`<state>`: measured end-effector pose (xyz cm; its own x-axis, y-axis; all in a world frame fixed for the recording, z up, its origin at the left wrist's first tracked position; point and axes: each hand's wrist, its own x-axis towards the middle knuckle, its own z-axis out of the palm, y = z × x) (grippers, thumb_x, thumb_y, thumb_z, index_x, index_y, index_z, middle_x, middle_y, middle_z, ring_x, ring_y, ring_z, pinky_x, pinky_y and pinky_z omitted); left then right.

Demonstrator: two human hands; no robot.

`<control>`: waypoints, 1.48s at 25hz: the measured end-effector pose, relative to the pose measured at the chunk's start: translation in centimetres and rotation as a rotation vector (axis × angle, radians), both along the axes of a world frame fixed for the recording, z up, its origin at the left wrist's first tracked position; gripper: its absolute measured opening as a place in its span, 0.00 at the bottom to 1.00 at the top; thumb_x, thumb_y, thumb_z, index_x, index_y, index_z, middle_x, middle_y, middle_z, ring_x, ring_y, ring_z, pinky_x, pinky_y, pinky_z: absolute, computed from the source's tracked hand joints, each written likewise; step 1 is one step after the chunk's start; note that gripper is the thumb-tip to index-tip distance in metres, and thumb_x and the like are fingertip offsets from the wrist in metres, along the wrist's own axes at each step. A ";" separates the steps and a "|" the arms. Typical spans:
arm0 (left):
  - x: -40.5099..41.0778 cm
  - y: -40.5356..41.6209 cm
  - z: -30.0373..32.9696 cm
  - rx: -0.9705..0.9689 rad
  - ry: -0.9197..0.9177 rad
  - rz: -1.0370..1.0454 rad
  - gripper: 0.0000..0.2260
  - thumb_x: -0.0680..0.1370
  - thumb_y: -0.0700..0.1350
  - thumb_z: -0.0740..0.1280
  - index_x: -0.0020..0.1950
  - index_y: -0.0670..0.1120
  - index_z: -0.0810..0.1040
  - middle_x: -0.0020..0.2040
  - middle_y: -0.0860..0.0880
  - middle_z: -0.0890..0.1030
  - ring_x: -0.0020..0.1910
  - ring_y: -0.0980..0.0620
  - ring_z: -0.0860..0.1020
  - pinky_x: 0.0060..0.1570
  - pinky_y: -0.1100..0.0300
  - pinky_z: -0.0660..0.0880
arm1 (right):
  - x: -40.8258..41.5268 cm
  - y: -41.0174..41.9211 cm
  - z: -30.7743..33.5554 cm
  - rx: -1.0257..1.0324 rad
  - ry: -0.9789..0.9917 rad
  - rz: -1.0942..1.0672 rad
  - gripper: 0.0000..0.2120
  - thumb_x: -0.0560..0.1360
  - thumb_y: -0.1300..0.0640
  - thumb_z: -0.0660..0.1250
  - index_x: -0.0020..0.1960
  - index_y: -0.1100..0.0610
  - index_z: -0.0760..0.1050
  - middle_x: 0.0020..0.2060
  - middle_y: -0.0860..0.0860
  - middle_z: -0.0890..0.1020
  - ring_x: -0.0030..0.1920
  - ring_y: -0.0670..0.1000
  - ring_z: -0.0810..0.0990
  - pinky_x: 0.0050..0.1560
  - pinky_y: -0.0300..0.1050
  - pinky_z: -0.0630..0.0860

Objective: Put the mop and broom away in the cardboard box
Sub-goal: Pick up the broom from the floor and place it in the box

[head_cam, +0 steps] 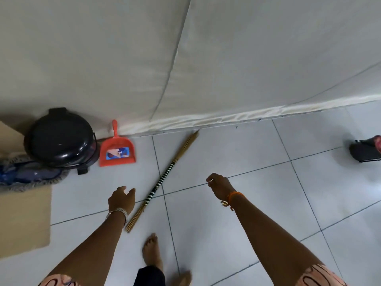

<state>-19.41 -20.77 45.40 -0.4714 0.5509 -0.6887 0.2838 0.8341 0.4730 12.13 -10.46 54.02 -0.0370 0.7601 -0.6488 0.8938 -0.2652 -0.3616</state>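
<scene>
Nothing gripped: our left hand (121, 198) hangs open just beside the stick broom with the black-and-white banded binding (165, 178), our right hand (218, 185) loosely curled and empty. Broom lies flat on the grey tiled floor (247, 203). Blue-grey flat mop head (26, 175) rests over the brown cardboard box (22, 221), seemingly stowed. Broom remains. Near by: black domed bin (59, 137), orange plastic dustpan (117, 150).

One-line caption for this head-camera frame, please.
Both empty hands, left and right, reach toward the broom lying on the tiled floor, mop already on the cardboard box.
</scene>
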 end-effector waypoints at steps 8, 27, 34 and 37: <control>4.0 2.0 -19.4 -0.040 0.076 -0.007 0.32 0.78 0.50 0.67 0.78 0.40 0.61 0.79 0.38 0.61 0.79 0.39 0.57 0.78 0.46 0.54 | -0.5 12.0 -22.6 0.070 -0.260 0.748 0.26 0.78 0.56 0.63 0.74 0.56 0.61 0.71 0.54 0.66 0.70 0.57 0.68 0.66 0.58 0.71; 7.2 1.4 -46.0 0.015 0.401 -0.282 0.14 0.76 0.46 0.66 0.60 0.53 0.68 0.50 0.46 0.82 0.51 0.44 0.82 0.52 0.53 0.75 | -4.5 19.9 -54.2 0.540 -0.410 1.351 0.20 0.78 0.63 0.62 0.68 0.58 0.65 0.64 0.58 0.72 0.64 0.61 0.71 0.63 0.64 0.67; 2.0 9.6 -25.7 0.352 0.808 -0.669 0.17 0.68 0.40 0.75 0.54 0.52 0.79 0.42 0.54 0.80 0.40 0.49 0.79 0.41 0.53 0.75 | -0.8 22.2 -33.9 0.526 -0.386 1.098 0.16 0.77 0.56 0.64 0.63 0.50 0.67 0.58 0.50 0.75 0.60 0.57 0.74 0.57 0.57 0.67; 0.3 12.6 -11.2 0.472 0.939 -0.790 0.14 0.70 0.49 0.74 0.55 0.54 0.78 0.45 0.53 0.81 0.46 0.47 0.79 0.49 0.52 0.75 | 0.6 20.8 -22.3 0.488 -0.338 0.947 0.12 0.76 0.53 0.64 0.58 0.46 0.69 0.55 0.46 0.75 0.58 0.53 0.74 0.55 0.54 0.65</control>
<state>-19.13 -8.14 34.24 -0.1039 0.9930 0.0563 0.9943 0.1024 0.0284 12.76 10.36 31.74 -0.6141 0.6947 -0.3745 0.7319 0.6789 0.0590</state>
